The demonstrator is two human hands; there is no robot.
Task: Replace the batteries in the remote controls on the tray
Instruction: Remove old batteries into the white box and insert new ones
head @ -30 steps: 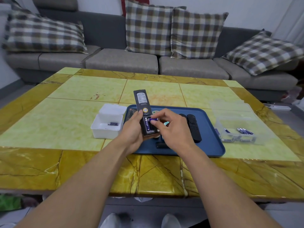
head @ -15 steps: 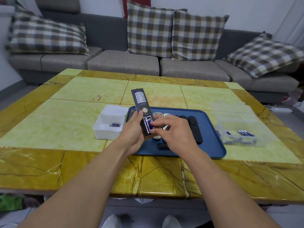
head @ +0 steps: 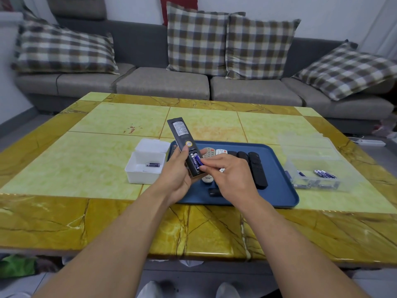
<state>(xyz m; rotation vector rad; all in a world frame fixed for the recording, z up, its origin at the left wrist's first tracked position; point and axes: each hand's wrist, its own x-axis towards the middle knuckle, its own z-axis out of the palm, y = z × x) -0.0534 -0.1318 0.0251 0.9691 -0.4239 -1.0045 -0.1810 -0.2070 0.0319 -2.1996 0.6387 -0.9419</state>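
My left hand (head: 178, 175) grips a long black remote (head: 182, 138) face down above the blue tray (head: 279, 190), its battery bay open toward me. Two blue batteries (head: 196, 161) lie in the bay. My right hand (head: 232, 179) pinches the lower end of the right battery with thumb and forefinger. On the tray lie a grey-white remote (head: 208, 153), partly hidden by my hands, black remotes (head: 257, 171) and a small black cover (head: 213, 192).
A white box (head: 137, 175) left of the tray holds one battery (head: 153, 164). A clear plastic box (head: 315, 179) right of the tray holds several blue batteries. The yellow marble table (head: 86, 164) fronts a grey sofa (head: 163, 82) with checked cushions.
The remote has tilted with its top further left. My right fingers slid from the top of the bay down to the lower end of the right battery.
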